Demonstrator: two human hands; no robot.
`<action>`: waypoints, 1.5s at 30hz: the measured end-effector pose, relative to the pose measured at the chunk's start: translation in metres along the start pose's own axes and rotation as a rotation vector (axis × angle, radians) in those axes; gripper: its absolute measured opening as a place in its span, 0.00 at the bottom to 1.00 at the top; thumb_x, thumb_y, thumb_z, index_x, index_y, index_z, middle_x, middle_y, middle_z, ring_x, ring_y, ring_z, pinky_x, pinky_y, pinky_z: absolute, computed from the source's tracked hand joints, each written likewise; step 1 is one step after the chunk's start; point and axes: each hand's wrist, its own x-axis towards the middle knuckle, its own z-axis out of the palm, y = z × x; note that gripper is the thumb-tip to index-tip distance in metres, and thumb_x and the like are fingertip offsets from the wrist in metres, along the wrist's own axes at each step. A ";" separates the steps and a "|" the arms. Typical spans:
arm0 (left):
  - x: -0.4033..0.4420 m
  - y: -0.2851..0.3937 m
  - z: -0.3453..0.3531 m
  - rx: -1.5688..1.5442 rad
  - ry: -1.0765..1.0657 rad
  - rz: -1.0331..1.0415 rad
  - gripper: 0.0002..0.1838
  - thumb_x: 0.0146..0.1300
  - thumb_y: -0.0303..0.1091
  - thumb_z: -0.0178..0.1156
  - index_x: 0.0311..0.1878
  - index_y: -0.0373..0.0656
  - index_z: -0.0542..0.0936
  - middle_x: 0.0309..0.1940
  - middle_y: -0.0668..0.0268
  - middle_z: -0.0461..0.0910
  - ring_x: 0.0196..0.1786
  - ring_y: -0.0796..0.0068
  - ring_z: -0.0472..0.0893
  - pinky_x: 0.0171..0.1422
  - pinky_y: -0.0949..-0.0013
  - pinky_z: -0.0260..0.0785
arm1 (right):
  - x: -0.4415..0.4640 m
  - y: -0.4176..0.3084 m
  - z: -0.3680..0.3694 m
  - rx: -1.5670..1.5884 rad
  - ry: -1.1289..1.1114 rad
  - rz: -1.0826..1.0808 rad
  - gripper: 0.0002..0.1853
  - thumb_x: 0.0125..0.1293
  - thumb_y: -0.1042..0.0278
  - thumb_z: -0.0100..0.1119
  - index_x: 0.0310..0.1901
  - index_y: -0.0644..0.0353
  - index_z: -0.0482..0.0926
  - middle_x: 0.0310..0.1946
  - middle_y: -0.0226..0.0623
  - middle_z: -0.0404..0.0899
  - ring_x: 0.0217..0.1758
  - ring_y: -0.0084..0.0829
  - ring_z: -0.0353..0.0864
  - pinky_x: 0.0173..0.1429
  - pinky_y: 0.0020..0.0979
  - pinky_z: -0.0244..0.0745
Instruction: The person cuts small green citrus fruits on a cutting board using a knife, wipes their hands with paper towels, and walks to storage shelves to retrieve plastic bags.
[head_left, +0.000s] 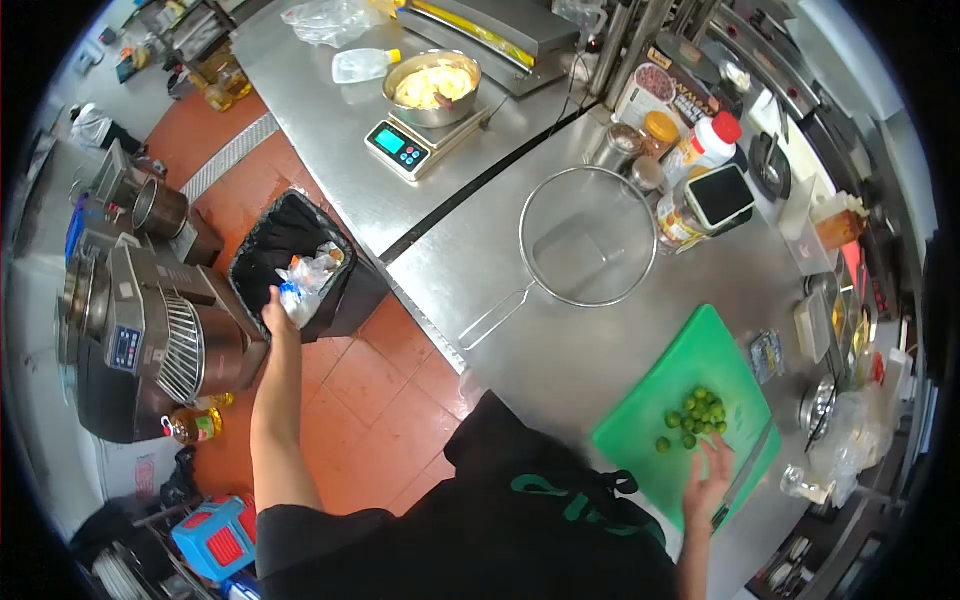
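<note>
My left hand (278, 312) reaches over the near rim of a black-lined trash bin (345, 310). Its thumb points up, and a crumpled white and blue plastic bag (297, 300) shows right beside it. The other fingers are hidden, so I cannot tell whether they grip the bag. Over a green cutting board (640, 430), my right hand (708, 478) is open with fingers apart, nearest to a cluster of small green limes (703, 408). A knife (745, 470) lies along the board's right side, partly behind that hand.
A round mesh strainer (530, 287) lies on the steel counter (440, 270). Farther off, a metal bowl (430, 112) of pale yellow food stands on a digital scale (415, 155). Jars and a phone (720, 195) line the back right. Machines stand left of the bin.
</note>
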 end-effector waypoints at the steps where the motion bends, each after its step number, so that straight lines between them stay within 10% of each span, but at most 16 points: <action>1: -0.028 0.038 0.015 -0.047 0.124 0.050 0.37 0.53 0.54 0.64 0.50 0.26 0.69 0.43 0.52 0.75 0.36 0.65 0.76 0.39 0.63 0.70 | -0.007 0.013 -0.005 -0.095 -0.003 0.067 0.10 0.59 0.72 0.55 0.42 0.64 0.77 0.50 0.45 0.73 0.53 0.47 0.71 0.58 0.42 0.65; 3: 0.048 0.033 0.003 0.170 0.156 0.212 0.38 0.52 0.51 0.66 0.52 0.25 0.66 0.45 0.51 0.74 0.38 0.63 0.75 0.43 0.61 0.70 | -0.026 0.035 -0.019 -0.255 0.008 0.202 0.10 0.59 0.72 0.54 0.42 0.64 0.77 0.50 0.46 0.74 0.53 0.47 0.71 0.58 0.42 0.66; 6: -0.049 0.089 0.037 0.442 0.247 0.358 0.34 0.54 0.55 0.62 0.46 0.27 0.73 0.44 0.48 0.77 0.39 0.58 0.78 0.46 0.61 0.70 | -0.078 0.088 -0.029 -0.409 0.091 0.446 0.09 0.59 0.72 0.55 0.42 0.62 0.77 0.48 0.43 0.75 0.51 0.45 0.72 0.55 0.39 0.67; 9: -0.014 0.004 0.013 0.879 -0.065 0.677 0.34 0.55 0.60 0.57 0.45 0.32 0.75 0.43 0.50 0.78 0.42 0.58 0.79 0.47 0.58 0.71 | -0.131 0.116 -0.029 -0.343 0.130 0.826 0.13 0.57 0.65 0.60 0.43 0.59 0.77 0.48 0.42 0.76 0.52 0.44 0.72 0.56 0.39 0.67; 12: -0.114 -0.056 0.020 1.322 -1.613 -0.971 0.22 0.63 0.43 0.54 0.52 0.34 0.72 0.28 0.54 0.81 0.31 0.61 0.83 0.35 0.62 0.78 | -0.175 0.141 -0.006 -0.349 0.076 0.907 0.21 0.53 0.60 0.64 0.47 0.61 0.75 0.48 0.43 0.75 0.52 0.45 0.71 0.54 0.40 0.67; 13: -0.198 -0.022 0.045 1.222 -2.112 -0.165 0.17 0.61 0.39 0.54 0.47 0.37 0.75 0.25 0.53 0.80 0.29 0.59 0.82 0.32 0.60 0.75 | -0.182 0.148 0.002 -0.326 0.100 0.860 0.23 0.52 0.56 0.65 0.48 0.60 0.75 0.47 0.43 0.74 0.51 0.45 0.72 0.53 0.40 0.68; 14: -0.287 0.014 0.070 1.110 -2.080 0.906 0.12 0.60 0.36 0.54 0.43 0.39 0.77 0.21 0.53 0.79 0.26 0.56 0.81 0.29 0.57 0.72 | -0.176 0.144 0.006 -0.361 0.141 0.826 0.27 0.52 0.52 0.65 0.49 0.59 0.73 0.44 0.43 0.75 0.50 0.45 0.72 0.52 0.40 0.69; 16: -0.404 0.047 0.110 1.221 -1.625 1.248 0.09 0.58 0.36 0.56 0.33 0.41 0.79 0.24 0.52 0.78 0.28 0.51 0.78 0.33 0.56 0.70 | -0.163 0.153 0.019 -0.399 0.221 0.809 0.28 0.51 0.50 0.65 0.50 0.57 0.72 0.44 0.41 0.73 0.49 0.44 0.72 0.50 0.41 0.69; 20: -0.562 0.050 0.159 0.420 -1.833 1.141 0.06 0.50 0.29 0.62 0.33 0.41 0.79 0.28 0.57 0.77 0.32 0.55 0.78 0.36 0.60 0.70 | -0.141 0.187 0.029 -0.455 0.174 0.933 0.26 0.48 0.52 0.68 0.45 0.57 0.72 0.46 0.41 0.72 0.51 0.42 0.71 0.48 0.42 0.70; 27: -0.680 -0.052 0.171 0.490 -1.570 1.221 0.11 0.50 0.33 0.65 0.38 0.43 0.78 0.29 0.58 0.78 0.28 0.58 0.78 0.32 0.59 0.70 | -0.176 0.242 0.026 -0.343 0.213 0.964 0.19 0.48 0.59 0.68 0.36 0.61 0.73 0.33 0.42 0.77 0.36 0.43 0.76 0.40 0.40 0.71; 30: -0.678 -0.056 0.166 0.544 -1.566 1.271 0.13 0.52 0.36 0.64 0.40 0.46 0.77 0.31 0.57 0.78 0.29 0.55 0.79 0.32 0.57 0.70 | -0.186 0.228 0.020 0.173 0.133 0.862 0.10 0.52 0.67 0.58 0.33 0.63 0.75 0.24 0.42 0.79 0.27 0.42 0.78 0.32 0.37 0.71; 35: -0.642 -0.028 0.157 0.487 -1.481 1.157 0.14 0.51 0.33 0.64 0.42 0.47 0.77 0.34 0.60 0.78 0.30 0.57 0.79 0.32 0.61 0.72 | -0.178 0.098 -0.002 1.057 0.273 0.740 0.16 0.62 0.73 0.50 0.51 0.68 0.67 0.34 0.38 0.78 0.30 0.20 0.78 0.27 0.22 0.73; 38: -0.631 -0.036 0.164 0.492 -1.445 1.101 0.15 0.50 0.29 0.64 0.43 0.44 0.77 0.36 0.57 0.78 0.29 0.56 0.79 0.34 0.61 0.73 | -0.154 0.039 0.007 0.806 0.102 0.593 0.20 0.60 0.77 0.55 0.54 0.60 0.67 0.27 0.34 0.79 0.21 0.19 0.75 0.23 0.24 0.73; 43: -0.632 -0.049 0.165 0.415 -1.419 1.142 0.16 0.50 0.27 0.65 0.43 0.39 0.78 0.35 0.55 0.79 0.27 0.61 0.80 0.31 0.64 0.73 | -0.120 0.014 0.032 0.462 -0.030 0.341 0.20 0.60 0.72 0.55 0.55 0.56 0.66 0.26 0.43 0.77 0.25 0.41 0.77 0.30 0.40 0.74; 45: -0.638 -0.044 0.162 0.458 -1.384 0.453 0.15 0.49 0.27 0.67 0.40 0.35 0.77 0.31 0.57 0.80 0.25 0.69 0.81 0.28 0.69 0.72 | -0.118 0.017 0.042 0.368 -0.055 0.274 0.19 0.61 0.68 0.52 0.55 0.54 0.65 0.30 0.48 0.78 0.30 0.52 0.77 0.34 0.47 0.73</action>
